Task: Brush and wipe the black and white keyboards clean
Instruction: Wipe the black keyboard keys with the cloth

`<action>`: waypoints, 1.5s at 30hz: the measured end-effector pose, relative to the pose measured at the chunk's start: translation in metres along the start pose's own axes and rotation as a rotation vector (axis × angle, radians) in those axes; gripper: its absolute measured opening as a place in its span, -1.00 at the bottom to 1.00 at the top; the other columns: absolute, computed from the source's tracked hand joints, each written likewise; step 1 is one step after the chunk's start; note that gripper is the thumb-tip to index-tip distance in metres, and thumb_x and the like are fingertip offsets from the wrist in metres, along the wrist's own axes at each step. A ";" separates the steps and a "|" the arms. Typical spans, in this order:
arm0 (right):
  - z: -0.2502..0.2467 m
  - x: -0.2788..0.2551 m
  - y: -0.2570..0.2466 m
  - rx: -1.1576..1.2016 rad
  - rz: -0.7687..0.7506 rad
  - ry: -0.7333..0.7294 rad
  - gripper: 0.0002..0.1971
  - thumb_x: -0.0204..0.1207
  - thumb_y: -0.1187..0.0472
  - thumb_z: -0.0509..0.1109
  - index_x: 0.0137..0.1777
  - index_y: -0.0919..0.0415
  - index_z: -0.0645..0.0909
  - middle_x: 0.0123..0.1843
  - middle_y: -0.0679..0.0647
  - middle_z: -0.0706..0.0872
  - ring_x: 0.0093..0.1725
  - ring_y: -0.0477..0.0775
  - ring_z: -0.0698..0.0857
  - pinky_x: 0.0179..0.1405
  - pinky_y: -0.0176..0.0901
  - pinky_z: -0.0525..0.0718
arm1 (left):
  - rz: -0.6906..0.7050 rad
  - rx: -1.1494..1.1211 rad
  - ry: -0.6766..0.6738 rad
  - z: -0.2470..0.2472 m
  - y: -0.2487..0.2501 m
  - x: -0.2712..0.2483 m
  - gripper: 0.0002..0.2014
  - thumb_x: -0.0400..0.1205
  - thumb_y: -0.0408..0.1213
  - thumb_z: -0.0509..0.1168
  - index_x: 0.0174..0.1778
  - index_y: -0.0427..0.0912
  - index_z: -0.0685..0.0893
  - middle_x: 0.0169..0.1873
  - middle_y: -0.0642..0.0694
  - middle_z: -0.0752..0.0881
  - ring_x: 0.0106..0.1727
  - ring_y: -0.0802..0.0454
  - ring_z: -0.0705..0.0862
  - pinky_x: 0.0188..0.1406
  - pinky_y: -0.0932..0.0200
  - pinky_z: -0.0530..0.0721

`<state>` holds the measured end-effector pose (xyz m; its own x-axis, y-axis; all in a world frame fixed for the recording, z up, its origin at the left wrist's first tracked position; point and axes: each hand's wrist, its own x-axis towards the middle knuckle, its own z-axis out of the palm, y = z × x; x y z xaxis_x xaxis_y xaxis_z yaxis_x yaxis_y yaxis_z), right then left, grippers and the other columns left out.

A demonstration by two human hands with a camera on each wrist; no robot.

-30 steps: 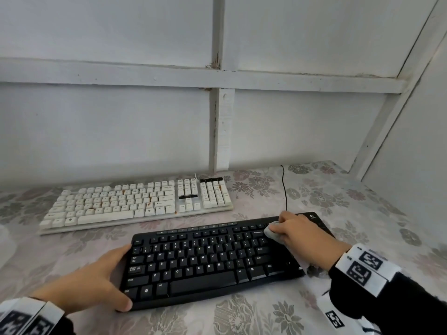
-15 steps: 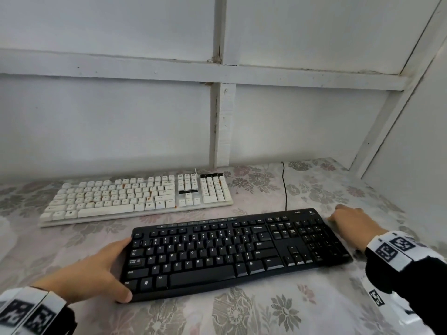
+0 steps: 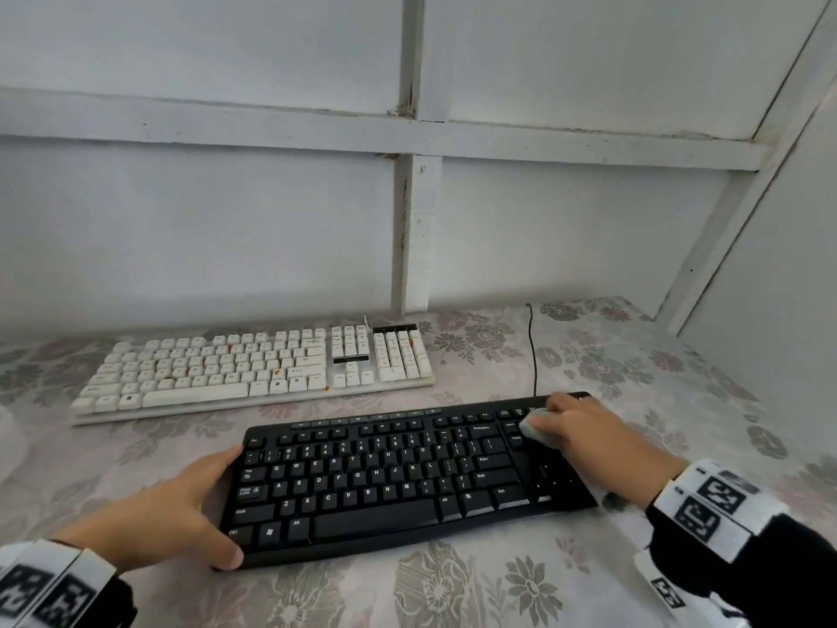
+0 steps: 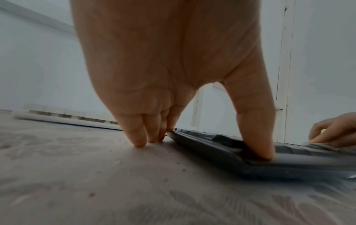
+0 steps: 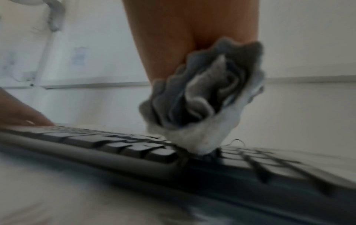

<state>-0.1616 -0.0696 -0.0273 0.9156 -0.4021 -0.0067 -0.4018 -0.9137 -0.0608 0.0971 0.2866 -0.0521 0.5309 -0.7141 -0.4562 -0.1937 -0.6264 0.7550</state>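
Black keyboard (image 3: 398,482) lies on the floral tablecloth (image 3: 498,586), lower centre of the head view. White keyboard (image 3: 253,369) sits behind it, centre left, near the white panelled wall (image 3: 226,219); the two are apart, with a strip of cloth between them. Orange-brown stains show on several white keys.

Left hand (image 3: 167,523): braces the black keyboard's left end, lower left of the frame. In the left wrist view, the thumb (image 4: 256,134) presses on the front corner of the case; the other fingers (image 4: 134,134) are close together, straight, tips down on the cloth at the keyboard's left edge.

Right hand (image 3: 589,432): at the right of the frame, fingers curled around a bunched grey-white cloth (image 3: 539,428). In the right wrist view, the cloth (image 5: 202,106) is crumpled, its lower tip touching the keys; that view is motion-blurred.

Black cable (image 3: 533,351) runs from the keyboard's back edge toward the wall.
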 end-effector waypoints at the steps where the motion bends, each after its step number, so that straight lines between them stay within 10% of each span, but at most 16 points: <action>1: -0.002 -0.002 0.006 -0.013 0.035 0.009 -0.89 0.62 0.21 0.18 -0.07 0.14 0.53 -0.17 -0.09 0.41 -0.18 -0.04 0.38 -0.29 -0.19 0.33 | 0.006 0.007 0.008 0.000 -0.001 0.000 0.30 -0.16 -0.21 0.61 0.57 0.05 0.16 0.34 0.19 0.43 0.35 0.12 0.47 0.38 0.10 0.49; 13: -0.018 0.008 0.038 -0.087 0.368 -0.003 -0.64 0.55 0.30 0.29 -0.46 0.16 0.30 -0.27 -0.07 0.32 -0.29 0.05 0.44 -0.44 -0.25 0.27 | 0.014 0.049 -0.016 -0.001 0.004 -0.003 0.12 -0.05 -0.19 0.60 0.40 0.22 0.15 0.32 0.21 0.39 0.41 0.12 0.39 0.45 0.10 0.41; 18: -0.029 0.032 -0.055 0.081 0.080 0.028 -0.73 0.65 0.09 0.18 -0.20 0.13 0.63 -0.11 -0.11 0.45 -0.02 0.03 0.52 -0.02 -0.24 0.47 | 0.007 0.063 -0.016 0.001 0.006 -0.005 0.19 -0.04 -0.20 0.60 0.53 0.12 0.15 0.43 0.15 0.35 0.44 0.11 0.38 0.51 0.05 0.38; 22: -0.028 0.046 -0.158 0.303 -0.165 -0.110 -0.70 0.63 0.03 0.21 -0.03 0.22 0.67 0.08 -0.08 0.52 0.07 0.03 0.58 0.16 -0.16 0.58 | 0.023 0.014 -0.027 0.000 0.008 -0.005 -0.04 0.04 -0.33 0.61 0.26 0.30 0.27 0.34 0.21 0.43 0.38 0.16 0.44 0.46 0.05 0.43; 27: -0.018 0.058 -0.247 0.207 -0.497 -0.153 -0.89 0.48 0.38 0.27 -0.23 0.29 0.60 -0.13 0.06 0.36 -0.05 0.19 0.45 -0.06 -0.01 0.48 | 0.060 -0.026 -0.052 -0.001 0.004 -0.001 0.06 -0.03 -0.32 0.65 0.43 0.11 0.36 0.34 0.05 0.58 0.34 0.06 0.59 0.38 -0.09 0.55; 37: -0.008 0.048 -0.265 0.005 -0.414 -0.195 -0.74 0.61 0.43 0.14 0.16 0.30 0.62 0.22 0.24 0.40 0.25 0.36 0.37 -0.15 0.07 0.42 | -0.011 0.070 -0.007 0.001 0.013 -0.006 0.08 0.06 -0.34 0.61 0.47 0.13 0.21 0.23 0.24 0.46 0.33 0.12 0.48 0.35 0.12 0.51; 45: -0.012 0.037 -0.208 -0.047 -0.324 -0.207 -0.68 0.51 0.50 0.18 -0.35 0.15 0.22 -0.08 0.05 0.22 0.09 0.19 0.38 -0.46 -0.11 0.30 | 0.003 0.126 0.003 -0.002 0.010 -0.009 0.25 -0.08 -0.08 0.57 0.58 0.09 0.14 0.42 0.20 0.36 0.44 0.13 0.38 0.50 0.01 0.39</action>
<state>-0.0447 0.1052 -0.0028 0.9777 -0.0763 -0.1959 -0.0870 -0.9951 -0.0470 0.0917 0.2872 -0.0393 0.5325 -0.7150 -0.4530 -0.2973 -0.6591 0.6908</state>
